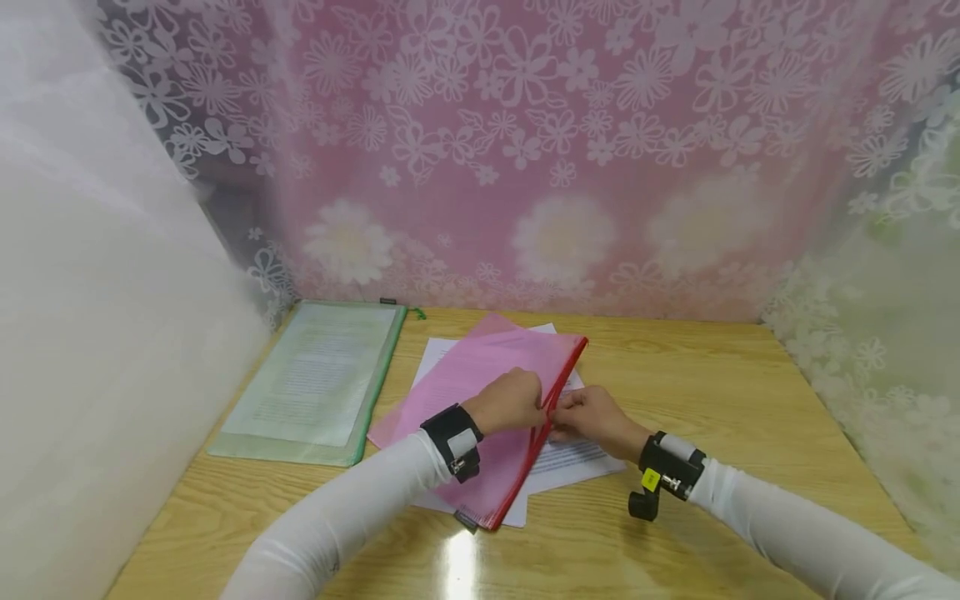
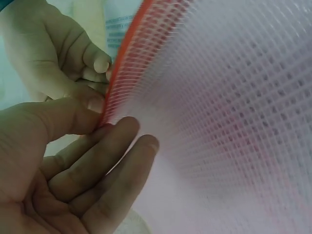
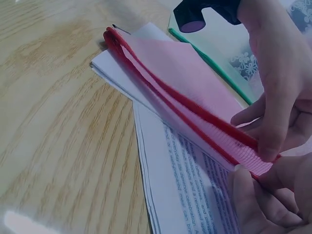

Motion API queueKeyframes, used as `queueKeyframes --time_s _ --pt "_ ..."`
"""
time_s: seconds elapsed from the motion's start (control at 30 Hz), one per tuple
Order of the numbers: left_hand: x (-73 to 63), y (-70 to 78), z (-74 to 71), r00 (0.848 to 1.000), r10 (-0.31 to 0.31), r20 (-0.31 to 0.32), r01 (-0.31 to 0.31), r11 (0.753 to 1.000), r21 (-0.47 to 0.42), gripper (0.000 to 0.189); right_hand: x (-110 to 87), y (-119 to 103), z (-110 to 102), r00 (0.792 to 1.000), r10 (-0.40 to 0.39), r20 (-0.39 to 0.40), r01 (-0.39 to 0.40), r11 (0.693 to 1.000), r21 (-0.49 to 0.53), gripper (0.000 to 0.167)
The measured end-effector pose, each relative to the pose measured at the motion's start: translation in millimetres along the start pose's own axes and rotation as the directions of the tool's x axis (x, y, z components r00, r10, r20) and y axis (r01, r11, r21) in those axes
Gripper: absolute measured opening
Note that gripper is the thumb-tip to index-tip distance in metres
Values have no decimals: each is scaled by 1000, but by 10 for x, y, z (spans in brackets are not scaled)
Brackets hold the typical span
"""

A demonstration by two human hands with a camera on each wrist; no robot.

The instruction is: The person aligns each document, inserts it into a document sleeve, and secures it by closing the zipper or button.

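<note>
A pink mesh zipper pouch point(image 1: 480, 367) lies slanted over printed papers point(image 1: 577, 467), its red zipper edge point(image 3: 178, 97) facing right. My left hand point(image 1: 513, 400) pinches one lip of that edge between thumb and fingers, around the middle of its length. Close beside it, my right hand point(image 1: 596, 421) pinches the other lip. In the right wrist view the two red lips stand apart, with pink mesh showing between them. Printed text shows faintly through the mesh point(image 2: 253, 107) in the left wrist view.
To the left lies a green zipper pouch point(image 1: 281, 451) with a printed sheet inside. A small green cord point(image 1: 420, 314) is by its top corner. The wooden table point(image 1: 697, 367) ends at a floral curtain point(image 1: 465, 208) behind; more sheeting hangs at both sides.
</note>
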State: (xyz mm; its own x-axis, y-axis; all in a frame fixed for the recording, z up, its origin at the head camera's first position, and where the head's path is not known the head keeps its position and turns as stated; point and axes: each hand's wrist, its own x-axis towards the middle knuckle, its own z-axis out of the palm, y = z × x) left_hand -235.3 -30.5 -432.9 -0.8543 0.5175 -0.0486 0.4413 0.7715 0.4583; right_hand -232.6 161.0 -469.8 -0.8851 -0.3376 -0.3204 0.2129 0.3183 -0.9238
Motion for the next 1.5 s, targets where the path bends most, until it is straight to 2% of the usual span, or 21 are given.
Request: queueKeyframes --time_s 0.13,0.3,0.4,0.63,0.9,1.2,1.4,1.5 --pt "-6 0 -32 1000 3 -29 -3 1000 2 47 19 -4 11 1000 14 -8 -14 1000 -4 14" --pt "-14 42 -134 994 34 -107 -29 999 44 46 44 -11 16 1000 14 -17 -14 1000 -20 16" --pt "-32 49 -188 990 44 -131 -36 998 60 45 47 -11 18 999 13 -33 -15 999 -40 17" --pt "-157 -49 -275 985 21 -174 -12 999 50 44 28 52 33 998 33 -55 -35 999 -34 17" --pt "-299 -141 -496 970 32 -241 -20 998 53 44 94 63 -11 998 19 -58 -20 1000 -19 16" --pt "-406 -158 -567 968 22 -248 -26 1000 -10 42 112 4 -50 994 23 -105 -33 995 -96 17" --pt "-500 -230 -560 970 -28 -243 26 1000 -9 41 166 -64 67 998 -22 -61 11 985 -171 16" --pt "-523 -288 -553 967 -47 -249 44 999 -19 41 217 -89 125 997 -27 -67 14 982 -188 14"
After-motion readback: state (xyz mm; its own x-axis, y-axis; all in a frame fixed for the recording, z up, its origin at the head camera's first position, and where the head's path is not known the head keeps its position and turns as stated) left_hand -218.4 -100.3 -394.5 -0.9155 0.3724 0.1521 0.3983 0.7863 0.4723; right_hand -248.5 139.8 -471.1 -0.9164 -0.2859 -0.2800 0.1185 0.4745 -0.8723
